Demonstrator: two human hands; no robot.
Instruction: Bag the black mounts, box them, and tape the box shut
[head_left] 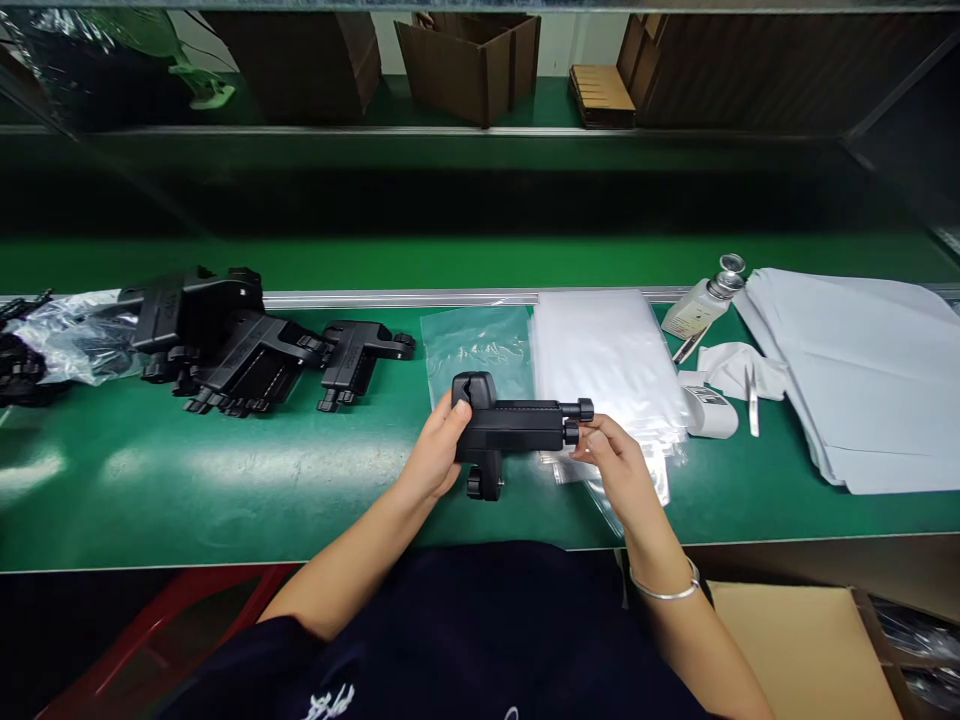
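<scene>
Both hands hold one black plastic phone holder [510,428] just above the green bench [225,480]. My left hand [439,450] is wrapped round its left, clamp end. My right hand [615,465] pinches the knob at its right end with fingers closed. Behind the holder lies a clear plastic bag [474,345], and under my right hand is a stack of clear bags [607,360].
Several more black holders [247,350] lie in a row at the left, beside a crumpled plastic bag [64,335]. At the right are a small bottle [705,300], tweezers [751,400], a label roll [709,410] and white sheets [862,370]. Cardboard boxes [472,60] stand behind.
</scene>
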